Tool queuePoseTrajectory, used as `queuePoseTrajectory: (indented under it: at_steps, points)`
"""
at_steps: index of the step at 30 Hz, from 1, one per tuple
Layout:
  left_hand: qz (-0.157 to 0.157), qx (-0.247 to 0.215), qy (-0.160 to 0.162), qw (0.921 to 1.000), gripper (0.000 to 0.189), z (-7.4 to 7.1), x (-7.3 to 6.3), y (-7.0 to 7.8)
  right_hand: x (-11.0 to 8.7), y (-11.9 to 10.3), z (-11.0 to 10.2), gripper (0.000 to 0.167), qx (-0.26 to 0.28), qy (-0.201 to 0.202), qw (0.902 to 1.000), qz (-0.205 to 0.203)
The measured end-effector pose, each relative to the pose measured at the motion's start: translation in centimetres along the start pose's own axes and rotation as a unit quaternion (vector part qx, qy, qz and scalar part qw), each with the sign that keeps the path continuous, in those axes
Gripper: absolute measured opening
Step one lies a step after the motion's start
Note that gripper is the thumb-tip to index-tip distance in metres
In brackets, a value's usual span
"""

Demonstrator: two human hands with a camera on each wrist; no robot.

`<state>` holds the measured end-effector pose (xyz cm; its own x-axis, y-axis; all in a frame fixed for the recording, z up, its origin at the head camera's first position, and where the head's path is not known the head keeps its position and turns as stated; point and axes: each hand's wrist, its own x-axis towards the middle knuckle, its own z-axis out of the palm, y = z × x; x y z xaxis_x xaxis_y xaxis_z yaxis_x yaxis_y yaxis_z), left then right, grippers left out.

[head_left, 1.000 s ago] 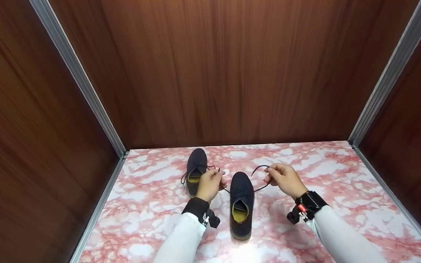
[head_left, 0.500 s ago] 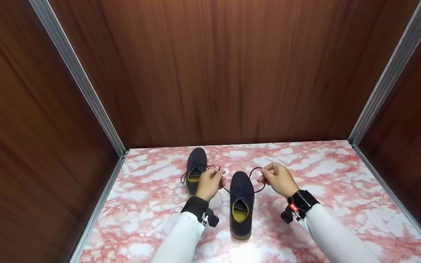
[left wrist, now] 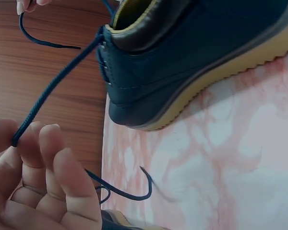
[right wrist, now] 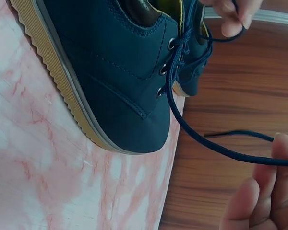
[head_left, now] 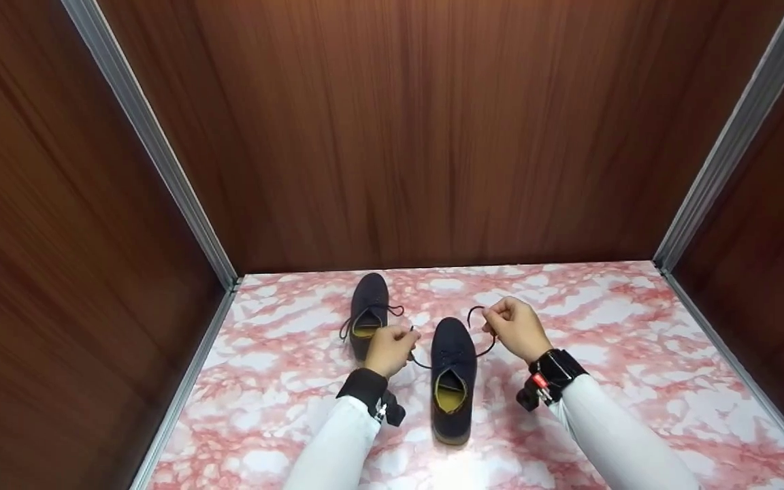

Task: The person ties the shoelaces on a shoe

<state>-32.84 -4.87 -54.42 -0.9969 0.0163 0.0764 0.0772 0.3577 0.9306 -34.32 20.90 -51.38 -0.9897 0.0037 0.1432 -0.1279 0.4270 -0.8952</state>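
Observation:
A navy lace-up shoe (head_left: 452,335) with a yellow lining stands between my hands, toe pointing away. My left hand (head_left: 392,348) pinches the left shoelace (left wrist: 57,87) between thumb and fingers. In the left wrist view, the lace's loose end curls out below the fingers. Right of the shoe, my right hand (head_left: 518,330) grips the right shoelace (right wrist: 216,147), whose free tip curves back toward the toe. Both laces bow slackly from the eyelets. In the right wrist view, a knot (right wrist: 181,47) of lace sits by the top eyelet.
A second navy shoe (head_left: 369,291), its laces spread to the sides, stands behind my left hand, partly hidden by it. The pink-and-white marbled tabletop (head_left: 589,422) is enclosed by brown wood-grain panels (head_left: 392,136) with grey metal posts (head_left: 154,136) at the corners.
My right hand has moved left, nearer the shoe, and its lace has slackened into a curve. The left lace also sags more, while the left hand stays nearly in place.

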Motion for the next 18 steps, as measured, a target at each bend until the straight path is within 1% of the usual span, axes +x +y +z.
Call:
queuePoseTrajectory:
  at_steps: [3,5,9,12,14,16,18]
  points:
    - [0.025,0.035,0.003,0.9991,0.025,0.1,-0.1,-0.2,0.2,0.0,-0.1,0.016,-0.019,0.008,0.9998,0.003]
    - [0.041,0.064,0.005,0.9970,0.026,0.3,-0.2,-0.3,0.4,0.1,-0.1,0.017,-0.028,0.014,0.9995,0.007]
    - [0.056,0.127,0.004,0.9904,0.024,0.7,-0.8,-0.8,0.7,0.1,-0.2,0.017,-0.042,0.023,0.9988,0.010]
    - [0.051,0.154,-0.007,0.9868,0.027,1.1,-1.2,-1.3,1.0,0.0,-0.1,0.018,-0.047,0.030,0.9984,0.013]
    - [0.044,0.162,-0.021,0.9855,0.036,1.4,-1.3,-1.6,1.2,-0.1,0.0,0.018,-0.051,0.035,0.9980,0.014]
    - [0.036,0.162,-0.035,0.9856,0.043,1.6,-1.4,-1.8,1.6,-0.3,0.2,0.019,-0.060,0.038,0.9974,0.014]
    - [0.025,0.157,-0.046,0.9862,0.043,1.8,-1.5,-2.0,1.9,-0.6,0.5,0.018,-0.074,0.042,0.9963,0.012]
